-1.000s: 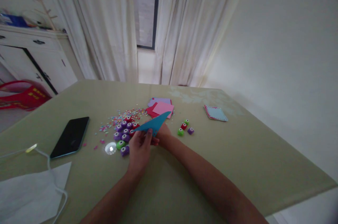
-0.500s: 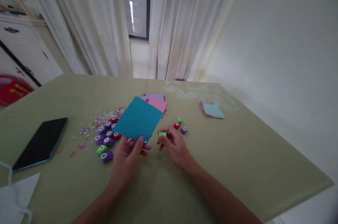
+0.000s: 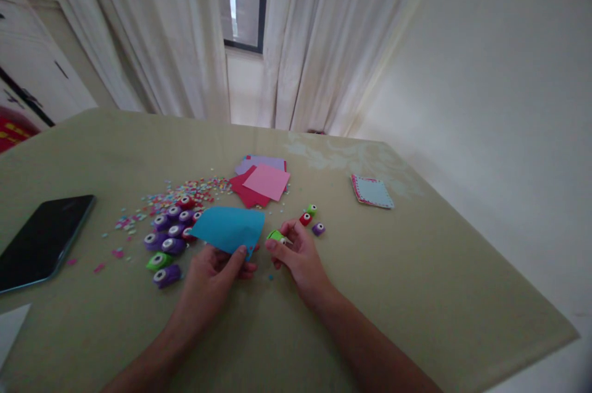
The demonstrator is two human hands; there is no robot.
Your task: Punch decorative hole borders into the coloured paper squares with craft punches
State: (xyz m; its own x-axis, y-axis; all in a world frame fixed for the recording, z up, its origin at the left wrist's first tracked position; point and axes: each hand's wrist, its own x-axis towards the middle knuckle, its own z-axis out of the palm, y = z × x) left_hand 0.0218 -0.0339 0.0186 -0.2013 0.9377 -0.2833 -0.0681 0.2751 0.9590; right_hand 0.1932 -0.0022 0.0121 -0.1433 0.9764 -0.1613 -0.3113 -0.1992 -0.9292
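Note:
Between thumb and fingers my left hand (image 3: 219,269) grips a blue sheet of paper (image 3: 229,226) by its near right corner, where small punched holes show. The sheet is bowed and tilted above the table. A green paper punch (image 3: 276,236) is pinched in my right hand (image 3: 298,257), just right of the sheet's corner and apart from it. Beyond that hand stand a red punch (image 3: 306,219), another green punch (image 3: 311,210) and a purple punch (image 3: 319,229). Several purple, red and green punches (image 3: 173,246) lie together left of my left hand.
Pink, red and lilac paper squares (image 3: 268,182) lie beyond the blue sheet. Paper confetti (image 3: 185,190) is scattered to their left. A black tablet (image 3: 44,239) and a white sheet (image 3: 12,328) lie at left. Light blue cards with punched edges (image 3: 372,192) are stacked at right.
The blue sheet has tipped flatter and bowed, uncovering the red paper behind it. My right hand with the green punch has shifted slightly left. The view has moved a little.

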